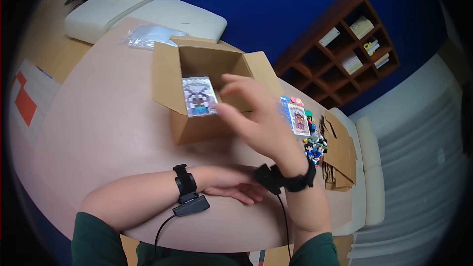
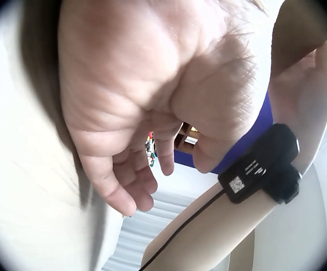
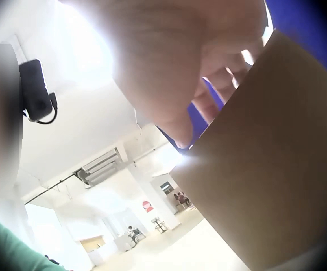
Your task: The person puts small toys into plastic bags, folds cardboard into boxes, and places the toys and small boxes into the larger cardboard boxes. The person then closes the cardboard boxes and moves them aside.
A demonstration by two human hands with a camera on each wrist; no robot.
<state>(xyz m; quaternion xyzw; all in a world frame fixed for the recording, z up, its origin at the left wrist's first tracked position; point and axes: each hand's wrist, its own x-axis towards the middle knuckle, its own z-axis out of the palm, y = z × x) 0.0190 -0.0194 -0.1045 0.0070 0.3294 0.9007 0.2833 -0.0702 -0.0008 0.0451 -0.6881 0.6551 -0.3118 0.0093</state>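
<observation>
An open cardboard box stands on the table in front of me. In its mouth, at the near left, is a clear packet with a picture of a dark-and-white pixel-style figure. Over the box's near right side hovers my right hand, thumb and fingers spread, the thumb tip right at the packet's right edge. In the right wrist view its fingers reach past the box wall. My left hand lies low near the table's front edge, palm upward with loosely bent fingers, holding nothing.
Right of the box lie another picture packet and a cluster of small colourful toy figures. Flattened cardboard sits at the table's right edge. Clear plastic bags lie behind the box, at the far left. Straps and cables run from both wrists.
</observation>
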